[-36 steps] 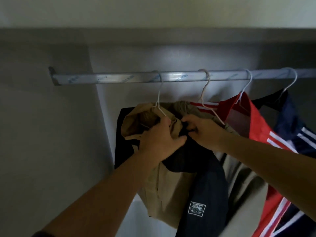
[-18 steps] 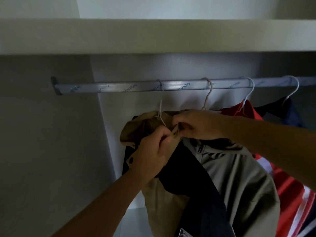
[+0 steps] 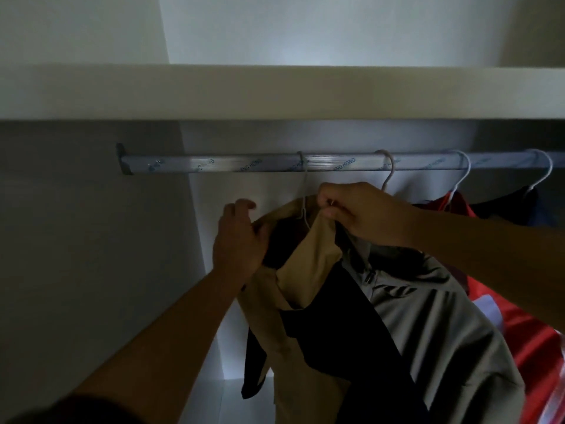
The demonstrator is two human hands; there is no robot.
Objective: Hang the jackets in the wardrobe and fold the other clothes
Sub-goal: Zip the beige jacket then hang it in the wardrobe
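Tan-and-dark cloth: the jacket (image 3: 305, 270) hangs mid-frame on a wire hanger (image 3: 304, 191) from the rail (image 3: 214, 163). Our right hand (image 3: 363, 212) pinches its collar beside the hook; left hand (image 3: 238, 240) rests loose-fingered on its shoulder. We judge it soft, light, slippery; best held at collar.

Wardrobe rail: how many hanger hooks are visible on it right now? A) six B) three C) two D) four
D: four hooks hang on the rail, and the leftmost hook carries the tan jacket.
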